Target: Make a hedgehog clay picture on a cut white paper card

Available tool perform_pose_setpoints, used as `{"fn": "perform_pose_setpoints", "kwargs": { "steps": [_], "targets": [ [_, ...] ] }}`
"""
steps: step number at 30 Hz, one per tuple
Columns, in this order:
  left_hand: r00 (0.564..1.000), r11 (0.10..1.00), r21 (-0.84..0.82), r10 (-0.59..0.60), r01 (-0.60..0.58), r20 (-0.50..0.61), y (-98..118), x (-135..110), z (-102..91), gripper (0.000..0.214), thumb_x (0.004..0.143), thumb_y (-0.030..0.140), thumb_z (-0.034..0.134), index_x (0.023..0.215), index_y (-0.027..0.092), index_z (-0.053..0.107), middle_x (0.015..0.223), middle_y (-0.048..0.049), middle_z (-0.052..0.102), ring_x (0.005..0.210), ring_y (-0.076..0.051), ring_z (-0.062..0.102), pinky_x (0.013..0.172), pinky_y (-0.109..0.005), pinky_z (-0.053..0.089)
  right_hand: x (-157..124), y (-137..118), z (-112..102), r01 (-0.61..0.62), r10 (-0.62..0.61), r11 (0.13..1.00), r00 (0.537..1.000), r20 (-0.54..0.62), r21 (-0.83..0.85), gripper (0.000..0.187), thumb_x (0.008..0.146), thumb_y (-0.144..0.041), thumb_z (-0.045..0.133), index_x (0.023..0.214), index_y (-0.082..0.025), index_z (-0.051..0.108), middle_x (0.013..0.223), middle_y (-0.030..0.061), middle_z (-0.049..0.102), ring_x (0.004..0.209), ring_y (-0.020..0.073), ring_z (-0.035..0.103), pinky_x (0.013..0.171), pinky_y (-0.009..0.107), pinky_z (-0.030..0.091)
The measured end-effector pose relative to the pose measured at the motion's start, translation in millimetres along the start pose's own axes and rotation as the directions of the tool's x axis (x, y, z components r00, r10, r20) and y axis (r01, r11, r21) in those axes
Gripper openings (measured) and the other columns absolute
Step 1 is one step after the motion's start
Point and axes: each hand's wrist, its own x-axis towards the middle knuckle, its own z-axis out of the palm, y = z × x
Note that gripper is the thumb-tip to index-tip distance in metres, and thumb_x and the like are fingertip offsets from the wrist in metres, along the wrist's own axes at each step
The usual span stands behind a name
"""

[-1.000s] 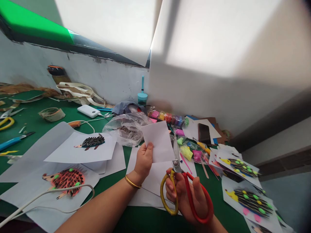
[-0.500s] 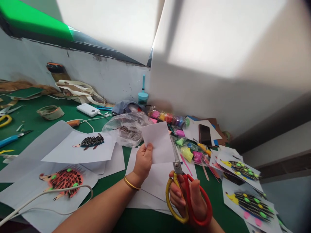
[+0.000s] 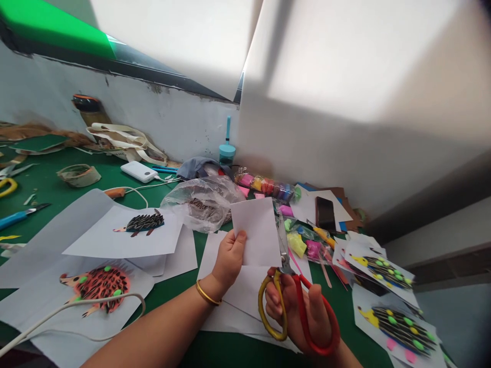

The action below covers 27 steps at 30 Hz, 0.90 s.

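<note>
My left hand (image 3: 229,259) pinches the lower left corner of a small white paper piece (image 3: 258,232), held upright over the green table (image 3: 57,191). My right hand (image 3: 297,306) grips scissors (image 3: 291,301) with one yellow and one red handle. The blades (image 3: 284,245) run up along the paper's right edge. White sheets (image 3: 233,296) lie flat under both hands.
Hedgehog craft sheets lie at the left (image 3: 95,282) (image 3: 141,223) and at the right (image 3: 399,322). A crumpled plastic bag (image 3: 203,202), coloured clay packets (image 3: 268,186), a phone (image 3: 325,213), a power bank (image 3: 138,172), a tape roll (image 3: 79,175) and a white cable (image 3: 76,306) are scattered about.
The scissor handles closed together half a second ago and have spread a little again. The blades have moved further up the paper's right edge. My left hand still holds the paper.
</note>
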Motion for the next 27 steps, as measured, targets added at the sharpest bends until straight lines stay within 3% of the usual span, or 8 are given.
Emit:
{"fn": "perform_pose_setpoints", "kwargs": {
  "steps": [13,17,23,27],
  "targets": [
    [1.0,1.0,0.003,-0.001,0.001,-0.029,-3.9,-0.7,2.2,0.041,0.084,0.054,0.063,0.105,0.019,0.066,0.089,-0.0036,0.071,0.074,-0.017,0.062,0.066,-0.025,0.049,8.1,7.2,-4.0,0.063,-0.062,0.997,0.998,-0.017,0.053,0.069,0.076,-0.078,0.057,0.109,-0.018,0.066,0.065,-0.0041,0.045,0.046,0.0045,0.023,0.046,0.02,0.022],
    [0.999,1.0,-0.005,-0.008,0.008,-0.036,-7.9,-0.1,0.7,0.042,0.086,0.053,0.062,0.109,0.019,0.064,0.088,-0.0036,0.071,0.074,-0.017,0.062,0.064,-0.025,0.049,9.7,-0.5,-7.6,0.144,-0.142,0.989,0.989,-0.043,0.04,0.063,0.079,-0.075,0.057,0.107,-0.019,0.066,0.062,-0.0059,0.042,0.044,0.0036,0.021,0.046,0.02,0.024],
    [0.998,0.991,-0.119,-0.068,0.066,-0.014,-8.7,1.5,0.7,0.047,0.083,0.05,0.066,0.117,0.018,0.062,0.09,-0.0051,0.072,0.078,-0.018,0.065,0.069,-0.027,0.051,4.6,-23.4,-12.8,0.148,-0.148,0.989,0.989,-0.022,-0.018,0.07,0.073,-0.078,0.06,0.113,-0.02,0.064,0.072,-0.0001,0.05,0.054,0.0095,0.035,0.054,0.024,0.035],
    [0.996,0.98,-0.187,-0.077,0.069,-0.036,-4.8,5.6,1.2,0.05,0.079,0.049,0.071,0.115,0.016,0.063,0.09,-0.0061,0.073,0.081,-0.019,0.067,0.076,-0.03,0.052,-5.9,-17.5,-12.3,0.126,-0.126,0.989,0.992,0.008,-0.075,0.061,0.08,-0.075,0.053,0.116,-0.026,0.061,0.082,0.0045,0.054,0.067,0.0161,0.043,0.061,0.029,0.04]
  ]
}}
